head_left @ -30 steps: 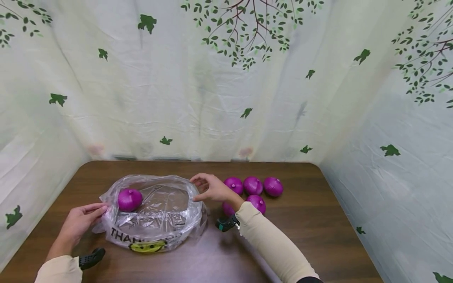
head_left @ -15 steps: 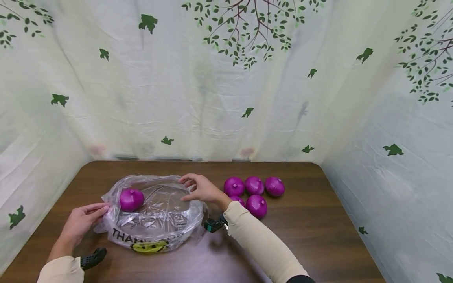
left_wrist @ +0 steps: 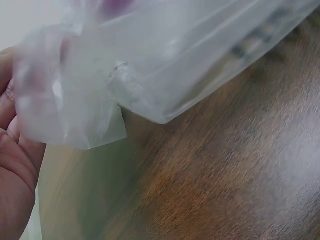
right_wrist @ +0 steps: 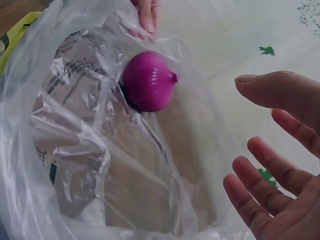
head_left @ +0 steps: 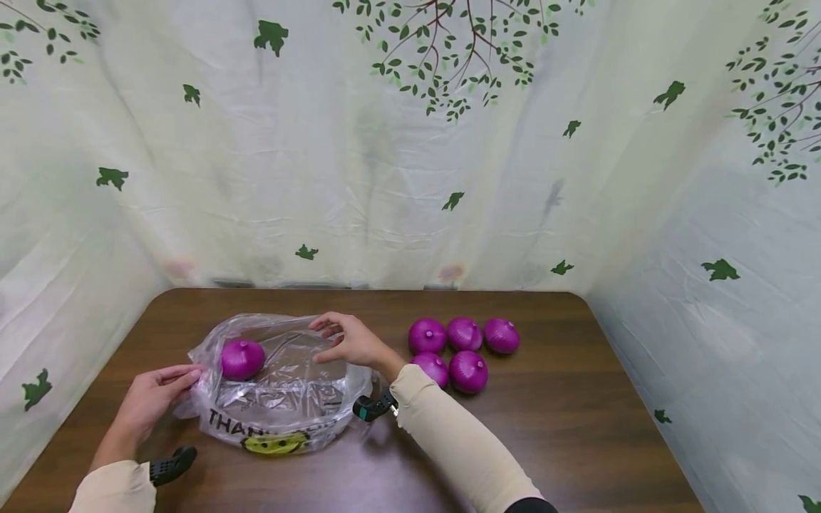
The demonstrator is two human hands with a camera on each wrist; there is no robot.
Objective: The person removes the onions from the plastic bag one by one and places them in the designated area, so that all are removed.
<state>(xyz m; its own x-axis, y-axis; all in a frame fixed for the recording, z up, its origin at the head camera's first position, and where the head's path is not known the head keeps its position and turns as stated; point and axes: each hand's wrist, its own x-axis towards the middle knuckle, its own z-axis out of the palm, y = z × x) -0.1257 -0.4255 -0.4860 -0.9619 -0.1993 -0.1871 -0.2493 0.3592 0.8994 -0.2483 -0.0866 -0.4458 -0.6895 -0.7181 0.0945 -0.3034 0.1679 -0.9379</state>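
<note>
A clear plastic bag with dark lettering and a yellow print lies spread with its mouth wide on the left half of the table. Inside its left end sits one purple onion, round with a short stem tip. The left hand pinches the bag's left rim between thumb and fingers; in the left wrist view the film drapes over those fingertips. Over the bag's right side hovers the right hand, holding nothing. Its thumb and fingers are spread apart in the right wrist view, with the onion beyond them.
Several more purple onions stand in two rows on the brown wooden table, to the right of the right forearm. A pale curtain with leaf prints surrounds the table's back and sides.
The right hand has moved left from the bag's right rim to over its opening, its forearm uncovering the nearer onions. The left hand keeps its pinch on the rim.
</note>
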